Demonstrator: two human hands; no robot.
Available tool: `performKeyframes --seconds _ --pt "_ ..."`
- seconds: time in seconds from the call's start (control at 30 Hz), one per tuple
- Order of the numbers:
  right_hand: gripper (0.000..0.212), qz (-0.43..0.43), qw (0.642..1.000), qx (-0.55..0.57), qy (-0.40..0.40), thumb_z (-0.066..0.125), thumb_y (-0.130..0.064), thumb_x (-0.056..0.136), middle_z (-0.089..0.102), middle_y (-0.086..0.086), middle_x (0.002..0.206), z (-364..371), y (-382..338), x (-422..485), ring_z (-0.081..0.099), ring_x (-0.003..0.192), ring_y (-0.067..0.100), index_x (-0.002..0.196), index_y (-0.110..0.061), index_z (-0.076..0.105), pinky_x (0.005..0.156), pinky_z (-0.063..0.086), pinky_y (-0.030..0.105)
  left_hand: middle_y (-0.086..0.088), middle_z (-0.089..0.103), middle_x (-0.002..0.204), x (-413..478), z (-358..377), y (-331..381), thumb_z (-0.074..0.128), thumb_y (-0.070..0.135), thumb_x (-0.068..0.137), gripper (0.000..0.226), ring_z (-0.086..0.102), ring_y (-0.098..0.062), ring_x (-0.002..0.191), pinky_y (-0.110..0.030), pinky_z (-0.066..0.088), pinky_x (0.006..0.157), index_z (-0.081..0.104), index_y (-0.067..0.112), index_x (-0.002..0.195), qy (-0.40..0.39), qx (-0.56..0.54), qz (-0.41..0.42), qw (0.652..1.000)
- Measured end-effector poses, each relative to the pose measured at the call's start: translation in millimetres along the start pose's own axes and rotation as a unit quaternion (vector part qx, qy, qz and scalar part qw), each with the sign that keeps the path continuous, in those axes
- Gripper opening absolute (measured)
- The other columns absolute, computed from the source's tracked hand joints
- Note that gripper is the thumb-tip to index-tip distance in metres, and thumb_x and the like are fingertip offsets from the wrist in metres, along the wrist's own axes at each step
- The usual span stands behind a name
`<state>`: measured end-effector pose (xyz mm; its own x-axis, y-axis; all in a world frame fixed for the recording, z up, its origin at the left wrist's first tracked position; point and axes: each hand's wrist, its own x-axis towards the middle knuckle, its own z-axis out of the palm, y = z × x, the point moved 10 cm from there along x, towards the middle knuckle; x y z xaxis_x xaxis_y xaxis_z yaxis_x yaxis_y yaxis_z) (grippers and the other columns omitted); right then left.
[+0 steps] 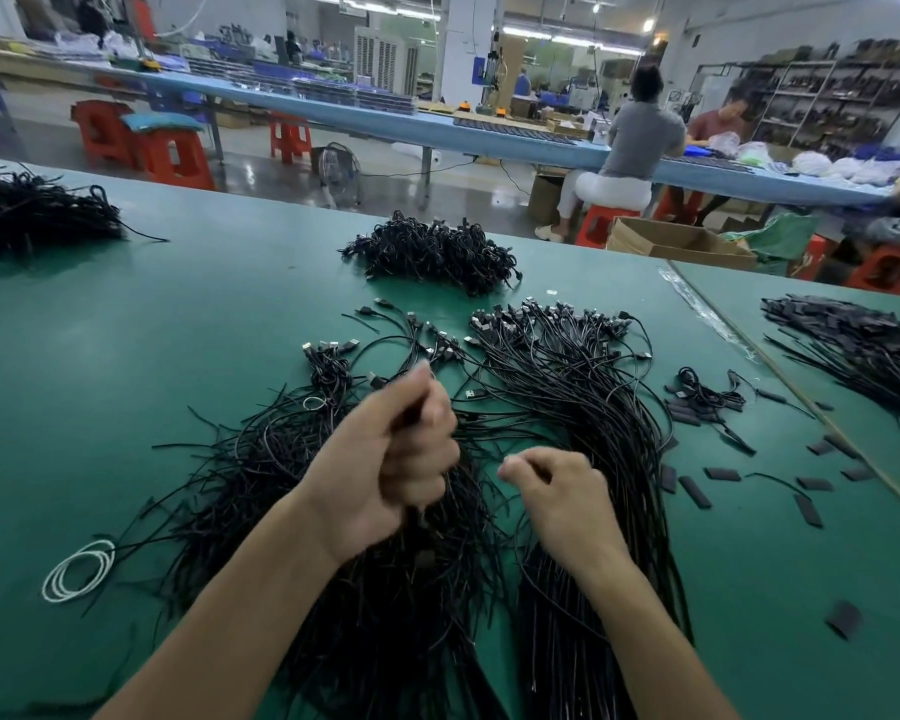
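Several black USB cables (423, 518) run down out of the left hand (404, 459), whose fingers are curled tight round them in a raised fist, probably to lift them free of the tangled heap (385, 605) they belong to. That heap lies just left of the combed sheaf of cables (593, 407), touching it along the near side. The right hand (557, 504) hangs over the sheaf's near end with fingers loosely bent and thumb close to forefinger; motion blur hides whether anything is pinched there. The sheaf has its plugs all fanned to the far end and its cords laid parallel, which looks like the sorted side, with the heap as the unsorted stock.

Beyond the sheaf's plug end sits a knotted pile of coiled cables (432, 252), apart from it. Right of the sheaf, short flat black sleeves (694, 491) are scattered within easy reach, near a small cable coil (707, 394), likely kept close as the next part to fit. Farther right, across a seam in the green table (178, 330), lies another stack of black parts (863, 345). Well left of the sheaf, past the heap, rests a white wire ring (76, 569), and far left a further dark cable pile (32, 210). An open cardboard box (681, 244) stands beyond the table edge, right of the knotted pile; its contents cannot be made out from here
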<state>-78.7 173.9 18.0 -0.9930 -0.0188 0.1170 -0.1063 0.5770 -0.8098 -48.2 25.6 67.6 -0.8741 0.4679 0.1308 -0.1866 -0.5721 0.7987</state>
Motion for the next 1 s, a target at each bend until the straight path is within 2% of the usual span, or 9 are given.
performKeyframes --seconds 0.13,0.23,0.4,0.47,0.53,0.67,0.8,0.93,1.0 --pt "0.027 -0.002 0.986 0.025 -0.166 0.058 -0.040 0.095 0.060 0.010 0.062 32.1 -2.7 -16.4 0.051 0.056 0.026 0.077 -0.031 0.076 0.060 0.046 0.038 0.008 0.036 0.058 9.8 -34.8 19.1 0.046 0.036 0.095 0.036 0.031 -0.004 0.048 -0.015 0.031 0.039 0.074 0.014 0.098 0.137 -0.018 0.131 0.982" --pt "0.027 -0.039 0.975 0.059 -0.210 0.058 -0.044 0.091 0.037 -0.008 0.047 33.0 -21.1 -27.9 0.030 0.043 0.011 0.078 -0.029 0.076 0.046 0.029 0.023 0.006 0.049 0.065 9.9 -53.2 10.0 0.044 0.036 0.095 0.040 0.044 -0.007 0.057 -0.019 0.042 0.049 0.066 0.011 0.117 0.193 0.098 0.164 0.963" --pt "0.021 -0.105 0.980 0.026 -0.164 0.062 -0.036 0.088 0.048 -0.009 0.050 15.6 -50.8 -28.2 0.035 0.046 0.006 0.073 -0.026 0.074 0.047 0.030 0.027 -0.002 0.069 0.080 13.9 -42.3 -5.6 0.043 0.020 0.105 0.028 0.067 -0.017 0.074 -0.026 0.057 0.069 0.069 0.012 0.105 0.178 0.406 0.168 0.881" --pt "0.023 -0.118 0.983 0.013 -0.138 0.063 -0.025 0.091 0.053 -0.004 0.053 7.6 -55.0 -26.3 0.039 0.046 0.008 0.070 -0.023 0.073 0.048 0.034 0.030 -0.004 0.069 0.077 15.8 -33.7 -16.1 0.046 0.023 0.104 0.028 0.067 -0.018 0.071 -0.028 0.056 0.065 0.071 0.015 0.093 0.133 0.484 0.128 0.855" --pt "0.023 -0.131 0.985 0.003 -0.113 0.064 -0.025 0.093 0.063 0.000 0.061 -0.8 -58.1 -24.7 0.050 0.051 0.014 0.072 -0.023 0.074 0.053 0.043 0.033 -0.006 0.066 0.065 15.3 -27.1 -27.2 0.046 0.034 0.103 0.039 0.062 -0.022 0.055 -0.032 0.053 0.053 0.066 0.019 0.073 0.094 0.496 0.084 0.859" --pt "0.016 -0.140 0.985 0.069 -0.073 0.071 -0.038 0.087 0.067 -0.004 0.067 -13.5 -62.6 -17.8 0.056 0.058 0.011 0.078 -0.024 0.075 0.055 0.048 0.029 0.003 0.047 0.039 7.9 -23.8 -42.5 0.033 0.057 0.100 0.064 0.042 -0.012 0.032 -0.018 0.035 0.039 0.060 0.021 0.054 0.081 0.417 -0.014 0.905" --pt "0.031 -0.133 0.976 0.160 -0.062 0.069 -0.052 0.079 0.066 0.000 0.066 -9.7 -61.3 -13.8 0.054 0.060 0.015 0.076 -0.021 0.074 0.058 0.047 0.034 0.006 0.031 0.042 -1.3 -7.6 -54.2 0.040 0.060 0.099 0.062 0.028 -0.007 0.032 -0.015 0.027 0.036 0.051 0.016 0.057 -0.005 0.207 -0.113 0.972" --pt "0.036 -0.095 0.978 0.168 -0.077 0.056 -0.051 0.091 0.042 0.002 0.057 7.2 -46.9 -15.4 0.033 0.053 0.018 0.069 -0.025 0.067 0.049 0.028 0.038 0.008 0.040 0.048 -4.0 12.6 -41.0 0.045 0.043 0.102 0.047 0.039 -0.002 0.036 -0.015 0.030 0.036 0.057 0.014 0.067 -0.091 -0.016 -0.116 0.989" --pt "0.032 -0.096 0.983 0.129 -0.094 0.053 -0.041 0.098 0.043 -0.002 0.058 16.0 -45.1 -19.7 0.034 0.053 0.017 0.068 -0.034 0.064 0.049 0.028 0.041 0.005 0.050 0.056 2.1 11.7 -31.3 0.047 0.040 0.100 0.042 0.049 -0.005 0.043 -0.015 0.041 0.041 0.066 0.011 0.076 -0.063 -0.073 -0.074 0.993"
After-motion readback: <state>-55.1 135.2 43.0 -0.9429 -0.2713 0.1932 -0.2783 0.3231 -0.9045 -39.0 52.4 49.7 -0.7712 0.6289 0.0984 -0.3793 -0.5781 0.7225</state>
